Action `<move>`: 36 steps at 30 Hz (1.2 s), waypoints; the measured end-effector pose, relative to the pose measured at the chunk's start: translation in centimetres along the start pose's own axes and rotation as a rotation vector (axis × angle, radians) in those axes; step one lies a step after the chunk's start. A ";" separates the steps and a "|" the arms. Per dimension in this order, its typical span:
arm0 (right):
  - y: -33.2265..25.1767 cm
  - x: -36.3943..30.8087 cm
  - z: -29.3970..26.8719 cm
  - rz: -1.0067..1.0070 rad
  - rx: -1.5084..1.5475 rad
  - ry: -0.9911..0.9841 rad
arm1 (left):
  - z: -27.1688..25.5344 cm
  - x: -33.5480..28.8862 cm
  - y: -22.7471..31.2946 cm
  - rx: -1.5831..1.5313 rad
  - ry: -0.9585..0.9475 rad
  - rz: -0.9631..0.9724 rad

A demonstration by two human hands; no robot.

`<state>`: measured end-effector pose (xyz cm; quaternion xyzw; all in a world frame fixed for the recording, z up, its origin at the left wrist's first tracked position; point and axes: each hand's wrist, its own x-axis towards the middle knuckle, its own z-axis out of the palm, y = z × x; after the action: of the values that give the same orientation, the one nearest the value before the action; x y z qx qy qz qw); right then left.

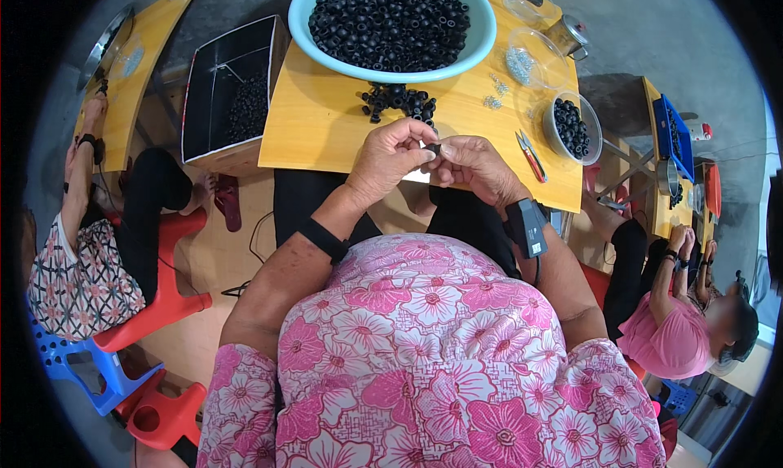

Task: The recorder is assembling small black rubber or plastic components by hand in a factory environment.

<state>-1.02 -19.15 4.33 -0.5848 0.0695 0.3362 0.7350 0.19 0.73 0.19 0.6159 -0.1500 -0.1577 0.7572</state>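
Observation:
Over the near edge of the yellow table (326, 133), my left hand (393, 156) and my right hand (479, 168) meet. Both are closed, thumb and forefinger pinching one small black part (433, 149) between them. Fingertips cover much of it, so its exact shape cannot be made out. Just beyond them lies a loose pile of similar black parts (400, 101), rounded and hollow. Behind the pile stands a light blue basin (298, 29) heaped with more of these.
Right of my hands lie red-handled snips (532, 156), a clear bowl (594, 146) of black parts, scattered small clear pieces (494, 101), a clear tub (555, 64) and a metal-lidded jar (569, 37). A cardboard box (198, 125) stands left. Other people sit at tables on both sides.

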 end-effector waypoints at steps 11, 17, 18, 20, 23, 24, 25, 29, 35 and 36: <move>0.2 -0.1 0.1 -0.003 -0.019 -0.010 | 0.1 -0.1 -0.1 0.030 -0.010 0.018; 0.7 -0.2 0.4 -0.044 -0.050 0.044 | 0.3 0.1 -0.4 0.055 -0.012 0.012; 0.8 -0.2 0.6 -0.076 -0.068 0.071 | 0.4 0.0 -0.3 0.014 -0.016 0.002; 1.3 -0.2 0.9 -0.107 -0.084 0.097 | 0.2 0.0 -0.3 -0.025 -0.019 -0.012; 1.7 -0.4 1.2 -0.199 -0.133 0.145 | 0.0 0.0 -0.5 -0.032 -0.025 -0.038; 1.7 -0.5 1.5 -0.244 -0.196 0.184 | -0.1 0.0 -0.3 -0.005 -0.039 -0.024; 1.8 -0.6 1.6 -0.289 -0.259 0.223 | -0.2 -0.1 -0.2 0.022 -0.054 -0.010; 3.3 -0.2 1.1 -0.409 -0.353 0.321 | 0.1 -0.1 0.4 0.027 -0.051 -0.035; 3.0 -0.4 1.0 -0.606 -0.714 0.389 | 0.6 -0.3 0.8 0.098 -0.075 -0.060; 3.0 -0.5 0.9 -0.645 -0.768 0.397 | 0.7 -0.2 0.8 0.132 -0.086 -0.070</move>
<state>-3.35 -18.25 2.42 -0.8554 -0.1039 -0.0223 0.5069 -0.27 0.38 1.14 0.6618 -0.1709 -0.2002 0.7019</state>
